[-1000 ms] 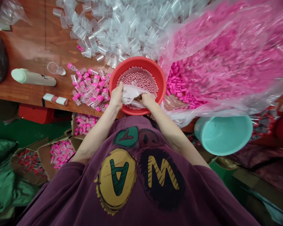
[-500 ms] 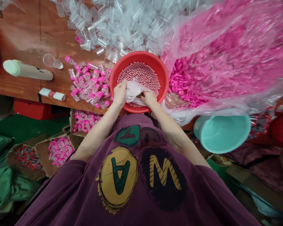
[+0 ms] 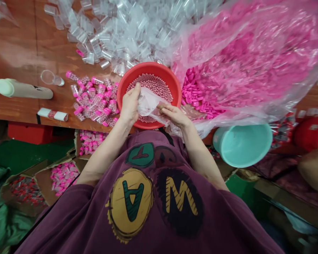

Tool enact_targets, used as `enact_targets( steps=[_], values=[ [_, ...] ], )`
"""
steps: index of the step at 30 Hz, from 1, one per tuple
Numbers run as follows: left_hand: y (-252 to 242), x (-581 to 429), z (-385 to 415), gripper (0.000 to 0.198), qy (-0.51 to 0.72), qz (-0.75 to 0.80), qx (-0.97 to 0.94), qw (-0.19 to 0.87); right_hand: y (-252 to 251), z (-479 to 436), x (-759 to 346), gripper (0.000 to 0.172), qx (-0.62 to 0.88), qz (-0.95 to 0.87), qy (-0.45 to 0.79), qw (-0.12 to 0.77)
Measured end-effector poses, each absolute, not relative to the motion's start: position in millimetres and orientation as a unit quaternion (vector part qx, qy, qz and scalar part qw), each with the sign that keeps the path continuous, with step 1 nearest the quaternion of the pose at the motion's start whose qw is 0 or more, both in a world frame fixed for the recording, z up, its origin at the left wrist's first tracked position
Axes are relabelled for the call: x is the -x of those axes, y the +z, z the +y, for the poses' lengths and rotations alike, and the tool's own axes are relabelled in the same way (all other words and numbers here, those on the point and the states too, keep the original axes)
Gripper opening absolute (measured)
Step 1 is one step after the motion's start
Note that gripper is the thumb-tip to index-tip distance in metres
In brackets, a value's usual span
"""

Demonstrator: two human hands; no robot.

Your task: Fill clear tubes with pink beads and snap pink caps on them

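A red plastic bowl [image 3: 122, 84] full of small pink beads [image 3: 155, 84] stands at the table's front edge. Over it, a thin whitish plastic bag [image 3: 147, 102] is stretched between my two hands. My left hand [image 3: 130, 104] is closed on the bag's left side, thumb on top. The bag's right side is pinched by my right hand [image 3: 175, 114], at the bowl's right rim. What the bag holds, if anything, I cannot make out. Left of the bowl lies a pile of small clear bottles with pink caps [image 3: 95, 98], filled with pink beads.
Clear empty bottles [image 3: 127, 28] are heaped behind the bowl. A large plastic bag of pink caps [image 3: 249, 63] spreads to the right, above a turquoise bucket [image 3: 243, 146]. At left lie a pale cylindrical container [image 3: 23, 89] and a clear cup [image 3: 50, 77]. A person's arm [image 3: 314, 169] shows at right.
My right hand has moved rightward from inside the bowl to its rim, drawing the bag out with it. My left hand keeps its hold. The whole view has shifted slightly.
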State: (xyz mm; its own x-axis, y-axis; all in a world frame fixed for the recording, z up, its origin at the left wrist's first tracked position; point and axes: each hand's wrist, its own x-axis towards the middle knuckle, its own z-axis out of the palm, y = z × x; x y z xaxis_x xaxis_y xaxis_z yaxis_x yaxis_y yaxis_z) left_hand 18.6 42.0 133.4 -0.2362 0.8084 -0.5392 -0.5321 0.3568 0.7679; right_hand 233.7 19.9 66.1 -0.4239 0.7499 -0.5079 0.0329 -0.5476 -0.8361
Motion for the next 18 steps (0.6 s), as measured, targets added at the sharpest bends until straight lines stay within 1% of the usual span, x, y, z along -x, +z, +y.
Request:
enact_targets(
  steps=[2, 3, 5, 8, 9, 12, 14, 16, 18],
  values=[
    [148.2, -23.1, 47.6, 0.055, 0.563, 0.547, -0.131, 0.605, 83.0, 9.2, -246.4, 0.054, 0.451, -0.313, 0.779, 0.302],
    [154.8, -25.3, 49.7, 0.054, 0.566, 0.546, -0.133, 0.604, 90.3, 4.4, -251.9, 0.056, 0.441, -0.278, 0.79, 0.323],
    [166.2, -29.6, 52.8, 0.052, 0.565, 0.546, -0.143, 0.602, 102.0, -3.5, -261.1, 0.052, 0.429, -0.233, 0.798, 0.354],
    [179.6, -35.8, 55.4, 0.048, 0.556, 0.538, -0.178, 0.608, 113.7, -11.0, -272.8, 0.045, 0.423, -0.198, 0.801, 0.374],
    [183.4, -38.1, 55.9, 0.044, 0.552, 0.532, -0.194, 0.612, 116.5, -12.6, -276.5, 0.046, 0.421, -0.192, 0.803, 0.376],
    [195.2, -47.2, 55.5, 0.029, 0.54, 0.505, -0.235, 0.631, 122.2, -17.4, -286.1, 0.055, 0.419, -0.175, 0.799, 0.394],
    [204.6, -56.4, 51.9, 0.023, 0.532, 0.488, -0.248, 0.646, 123.0, -21.6, -291.6, 0.052, 0.435, -0.162, 0.787, 0.407],
    [215.0, -67.8, 45.9, 0.024, 0.528, 0.479, -0.254, 0.654, 121.1, -27.4, -297.7, 0.048, 0.475, -0.164, 0.757, 0.418],
    [224.8, -79.4, 40.4, 0.03, 0.525, 0.475, -0.258, 0.657, 117.3, -35.2, -306.2, 0.047, 0.541, -0.199, 0.695, 0.43]
  ],
)
